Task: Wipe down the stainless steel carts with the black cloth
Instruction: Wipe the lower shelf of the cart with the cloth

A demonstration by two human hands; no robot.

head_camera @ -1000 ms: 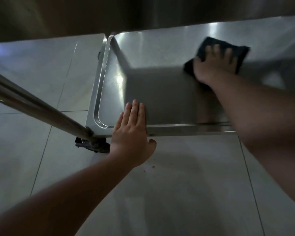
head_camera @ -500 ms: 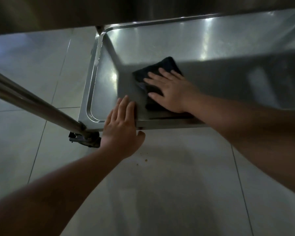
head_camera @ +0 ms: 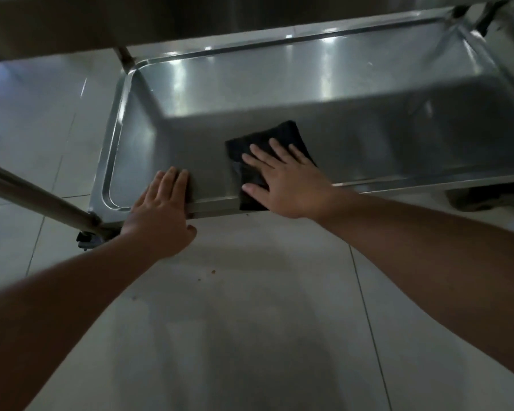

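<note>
Since the earlier frames the black cloth (head_camera: 267,161) has been drawn from the far part of the cart shelf (head_camera: 368,120) back to its near edge and then a little rightwards, away from the left hand (head_camera: 163,209). The cloth is now pressed flat under the right hand (head_camera: 285,179), whose fingers are stretched out straight and spread over it, nothing being gripped; part of the cloth is draped over the near rim below the thumb. The left hand is laid with straight fingers on the same rim, just to the left of the cloth and apart from it, and appears to be used to steady the cart. A slanted steel bar (head_camera: 36,200) is seen further to the left of that hand, and a tiled floor (head_camera: 250,321) with a few crumbs lies beneath both forearms. It may be judged that the near strip is being wiped, with the stretch to the right of the cloth not yet covered.
</note>
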